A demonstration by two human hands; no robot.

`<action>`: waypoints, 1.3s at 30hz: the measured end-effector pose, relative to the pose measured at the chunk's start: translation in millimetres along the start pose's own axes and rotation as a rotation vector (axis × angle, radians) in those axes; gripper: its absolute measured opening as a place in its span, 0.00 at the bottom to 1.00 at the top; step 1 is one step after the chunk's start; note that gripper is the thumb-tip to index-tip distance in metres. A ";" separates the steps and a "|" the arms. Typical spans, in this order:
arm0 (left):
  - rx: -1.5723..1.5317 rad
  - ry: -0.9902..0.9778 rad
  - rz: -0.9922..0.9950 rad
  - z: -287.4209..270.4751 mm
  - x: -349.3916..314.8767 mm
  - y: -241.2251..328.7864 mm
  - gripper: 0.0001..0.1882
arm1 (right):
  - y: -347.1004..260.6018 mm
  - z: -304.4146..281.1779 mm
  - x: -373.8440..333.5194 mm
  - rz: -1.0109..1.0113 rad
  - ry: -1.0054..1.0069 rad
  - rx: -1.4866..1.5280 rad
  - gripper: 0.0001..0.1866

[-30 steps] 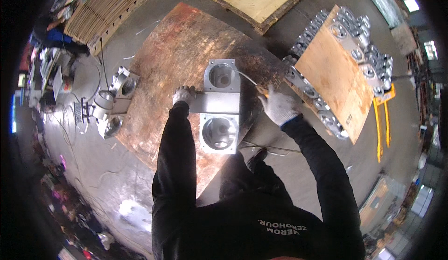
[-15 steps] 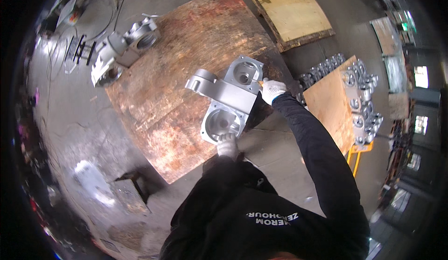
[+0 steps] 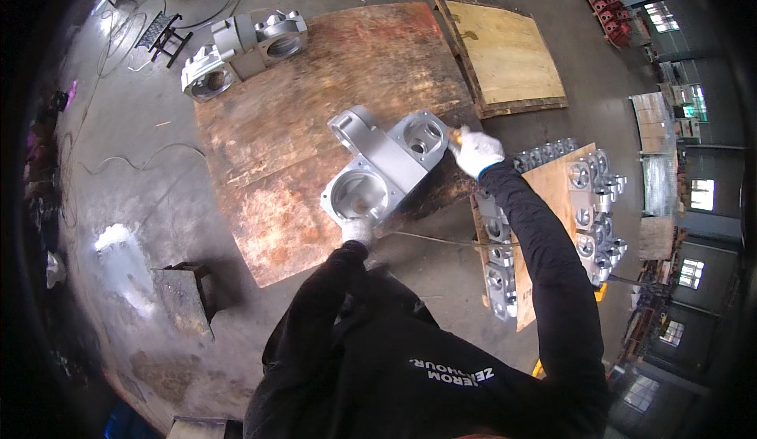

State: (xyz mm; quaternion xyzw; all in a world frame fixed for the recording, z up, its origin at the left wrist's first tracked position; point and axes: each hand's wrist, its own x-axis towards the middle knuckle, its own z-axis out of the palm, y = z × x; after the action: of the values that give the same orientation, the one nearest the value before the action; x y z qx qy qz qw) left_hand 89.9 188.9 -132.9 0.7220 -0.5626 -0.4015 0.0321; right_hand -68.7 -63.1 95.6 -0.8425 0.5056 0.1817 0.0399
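Observation:
A silver metal casting (image 3: 386, 159) with two round bores and a raised ring-shaped lug lies on the worn wooden tabletop (image 3: 276, 155). My left hand (image 3: 357, 232), in a white glove, grips the rim of its larger, nearer bore; part of the fingers is hidden inside. At the far-right bore, my gloved right hand (image 3: 479, 152) is closed round a small tool with an orange handle (image 3: 455, 136). The tool's tip reaches the edge of that bore and is too small to make out.
More silver castings (image 3: 244, 49) stand at the table's far-left edge. To the right, several castings (image 3: 591, 210) are stacked around an upright wooden board (image 3: 544, 195). A pallet with a plywood top (image 3: 509, 57) lies beyond the table. A cable (image 3: 441, 238) runs beside the table's near edge.
The casting now sits turned, its right bore farther right and its near bore farther left. Both hands have stayed at it. My head view has shifted, too.

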 end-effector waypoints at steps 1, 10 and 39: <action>0.059 0.024 0.045 1.6 -4.8 -11.2 0.14 | 4.2 -8.5 -0.7 0.061 0.009 -0.010 0.24; 0.329 0.113 0.186 -11.4 -63.6 -75.8 0.19 | 19.5 -5.2 -99.8 0.044 -0.156 0.041 0.25; -0.476 0.444 -0.102 -5.0 -271.2 -290.8 0.26 | -166.8 137.1 -266.1 0.226 -0.090 0.535 0.29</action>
State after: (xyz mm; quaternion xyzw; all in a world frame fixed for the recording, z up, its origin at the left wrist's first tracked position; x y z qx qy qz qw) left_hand 309.6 520.4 -127.0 0.7914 -0.3954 -0.3554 0.3018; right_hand -73.1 275.1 40.8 -0.7315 0.6240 0.0826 0.2623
